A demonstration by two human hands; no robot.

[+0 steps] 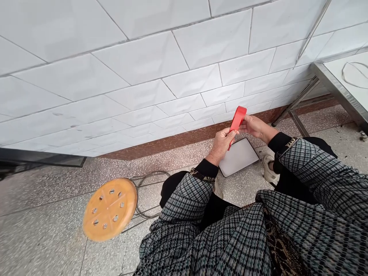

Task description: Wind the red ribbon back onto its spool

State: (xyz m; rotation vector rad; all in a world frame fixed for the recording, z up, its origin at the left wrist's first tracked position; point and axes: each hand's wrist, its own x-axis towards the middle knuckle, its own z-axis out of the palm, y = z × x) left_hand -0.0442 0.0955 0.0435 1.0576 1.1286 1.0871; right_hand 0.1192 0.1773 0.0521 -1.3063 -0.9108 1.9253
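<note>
Both my hands hold a narrow red strip of paper (237,119) up in front of me, above the floor. My left hand (221,145) is closed, pinching the strip's lower end. My right hand (254,126) grips its upper part from the right, fingers curled on it. Below the hands a white rectangular board with a dark rim (238,156) lies flat on the speckled floor, between my feet. My sleeves are a grey checked fabric.
An orange round stool (110,209) with a wire frame stands at my left. A white tiled wall (143,76) rises close ahead. A metal table (342,84) with angled legs is at the right. A dark edge juts in at the far left.
</note>
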